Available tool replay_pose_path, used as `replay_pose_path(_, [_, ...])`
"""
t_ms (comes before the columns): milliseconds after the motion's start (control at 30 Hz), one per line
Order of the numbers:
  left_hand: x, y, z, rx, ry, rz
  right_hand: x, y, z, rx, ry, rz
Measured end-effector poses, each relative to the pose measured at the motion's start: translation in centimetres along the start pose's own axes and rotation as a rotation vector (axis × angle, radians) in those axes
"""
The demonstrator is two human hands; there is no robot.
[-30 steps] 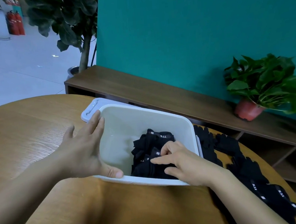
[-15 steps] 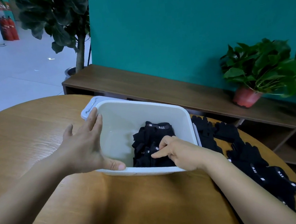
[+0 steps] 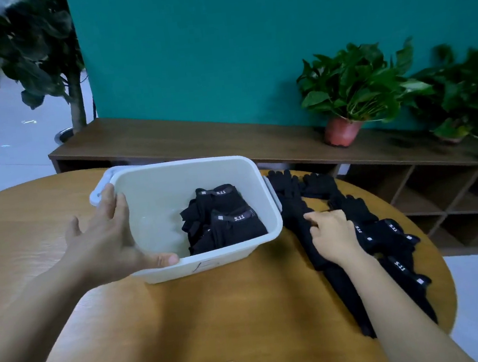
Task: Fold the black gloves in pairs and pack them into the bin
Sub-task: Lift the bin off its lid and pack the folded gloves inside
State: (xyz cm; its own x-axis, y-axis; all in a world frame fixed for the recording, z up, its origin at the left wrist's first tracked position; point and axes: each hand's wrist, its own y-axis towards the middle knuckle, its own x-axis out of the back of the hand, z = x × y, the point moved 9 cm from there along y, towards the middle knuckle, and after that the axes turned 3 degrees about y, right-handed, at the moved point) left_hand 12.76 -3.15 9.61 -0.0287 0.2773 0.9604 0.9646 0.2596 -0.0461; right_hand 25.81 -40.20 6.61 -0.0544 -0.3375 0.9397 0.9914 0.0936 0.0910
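- Spread wide, the left hand [image 3: 111, 241] is set against the 7 o'clock corner of the white rectangular plastic bin [image 3: 239, 251]. Straight fingers are laid along the 9 o'clock wall, the thumb [image 3: 163, 260] is pressed on the 6 o'clock rim, and nothing is enclosed.
- At 3 o'clock of the bin, the right hand [image 3: 333, 235] is laid palm-down on the loose black knit gloves [image 3: 385, 239]. Its fingers are bent, and the index tip rests on fabric, pointed to 9 o'clock. Whether a glove is pinched cannot be told, since the underside is hidden.
- The left forearm [image 3: 40, 319] and right forearm [image 3: 392, 306] are cut off by the lower edge.
- Folded black gloves [image 3: 224, 220] with white "5.11" cuff labels are stacked inside the bin, towards its 3 o'clock wall. Their lower parts are hidden by the near wall, and their number cannot be made out.
- The loose gloves are strung from 1 o'clock of the bin towards 5 o'clock of the round light wooden table [image 3: 222, 315]. Some are covered by the right forearm, and all are merged into one dark mass.
- A faint pen mark [image 3: 204, 265] on the bin's near wall cannot be read.
- At 12 o'clock a low dark wooden shelf unit [image 3: 186, 140] is seen before a teal wall [image 3: 203, 52].
- A green leafy plant in a reddish pot [image 3: 352, 89] is stood on the shelf unit at 1 o'clock.
- A second plant [image 3: 465, 98] is blurred and cut off at 3 o'clock.
- A dark-leaved tree [image 3: 42, 63] at 10 o'clock is smeared by blur.
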Motion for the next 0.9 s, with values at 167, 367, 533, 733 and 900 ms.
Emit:
replay_pose_path(167, [-0.1, 0.1, -0.9, -0.002, 0.024, -0.005, -4.0, -0.7, -3.5, -0.116, -0.273, 0.060])
replay_pose_path(367, [-0.1, 0.7, -0.8, 0.018, 0.031, -0.009, -5.7, 0.1, -2.5, -0.110, -0.343, 0.118])
replay_pose_path(533, [0.0, 1.0, -0.9, 0.011, 0.038, -0.024, -6.5, -0.8, -0.3, -0.024, -0.374, 0.107])
replay_pose_path(733, [0.0, 1.1, -0.7, 0.001, 0.046, -0.028, -7.1, -3.8, 0.9, 0.049, -0.385, 0.083])
replay_pose_path(900, [-0.1, 1.0, -0.7, -0.007, 0.048, -0.027, -7.3, -6.5, 1.2, 0.120, -0.344, 0.079])
